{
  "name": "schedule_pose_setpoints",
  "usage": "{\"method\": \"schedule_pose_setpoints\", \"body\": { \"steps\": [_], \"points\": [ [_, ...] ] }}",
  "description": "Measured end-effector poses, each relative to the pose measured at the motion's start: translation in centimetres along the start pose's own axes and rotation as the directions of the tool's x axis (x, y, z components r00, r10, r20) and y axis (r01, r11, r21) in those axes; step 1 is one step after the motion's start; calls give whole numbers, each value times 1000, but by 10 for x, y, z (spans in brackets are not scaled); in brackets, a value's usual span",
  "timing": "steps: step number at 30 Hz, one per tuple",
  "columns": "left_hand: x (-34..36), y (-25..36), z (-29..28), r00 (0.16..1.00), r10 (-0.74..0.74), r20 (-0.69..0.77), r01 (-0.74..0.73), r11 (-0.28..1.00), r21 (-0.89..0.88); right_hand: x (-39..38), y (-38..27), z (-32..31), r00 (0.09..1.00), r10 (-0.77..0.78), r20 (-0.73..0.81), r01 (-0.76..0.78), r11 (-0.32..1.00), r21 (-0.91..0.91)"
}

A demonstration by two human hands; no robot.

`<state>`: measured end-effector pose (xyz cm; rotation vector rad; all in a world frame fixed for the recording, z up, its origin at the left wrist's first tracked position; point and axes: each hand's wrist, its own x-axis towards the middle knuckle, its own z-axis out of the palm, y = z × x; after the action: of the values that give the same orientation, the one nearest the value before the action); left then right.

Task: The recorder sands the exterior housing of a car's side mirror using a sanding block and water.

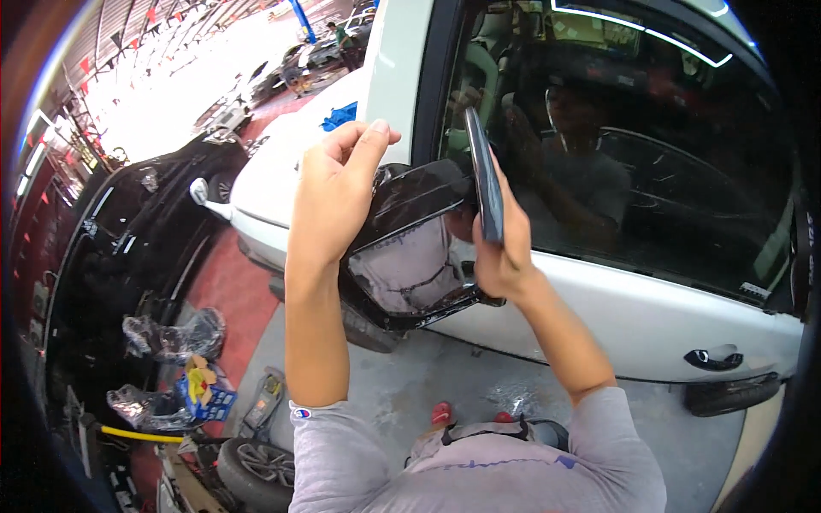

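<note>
A black side mirror [419, 201] juts out from a white car, its glass [402, 265] turned toward me and reflecting a light shirt. My right hand [510, 248] grips a thin, glossy dark panel [485, 175] by its lower part, holding it nearly upright by the mirror's right end. Part of that hand's fingers is hidden behind the panel. Raised at the mirror's left end is my left hand [338, 188], with its fingers curled in and the thumb laid near them. Nothing shows in it.
The car's door [616, 316] and dark window [633, 154] stand close on the right. A black car [120, 239] is at the left. Below it lie plastic-wrapped parts [175, 333], a blue crate [209, 398], a floor jack [263, 402] and a loose wheel [256, 470].
</note>
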<state>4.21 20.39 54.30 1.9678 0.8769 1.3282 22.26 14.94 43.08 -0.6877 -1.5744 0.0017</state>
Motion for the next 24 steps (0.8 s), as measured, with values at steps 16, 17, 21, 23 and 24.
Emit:
{"method": "schedule_pose_setpoints", "body": {
  "steps": [16,17,21,23,24],
  "points": [
    [-180,-173,-18,942,227,248,-136,932,-337,1,-81,-74,961,240,-138,-80,715,694],
    [-190,-183,-15,942,227,248,-127,923,-363,2,-87,-74,962,245,-123,-93,714,694],
    [-227,-220,1,885,132,447,26,944,-329,6,-115,-53,889,362,-280,-201,859,471],
    [-236,-223,3,851,74,520,136,925,-354,-1,-128,-34,882,383,-275,-238,865,443],
    [-236,-222,2,797,99,596,175,907,-384,-8,-131,-28,935,298,-190,-216,907,360]
  ]
}}
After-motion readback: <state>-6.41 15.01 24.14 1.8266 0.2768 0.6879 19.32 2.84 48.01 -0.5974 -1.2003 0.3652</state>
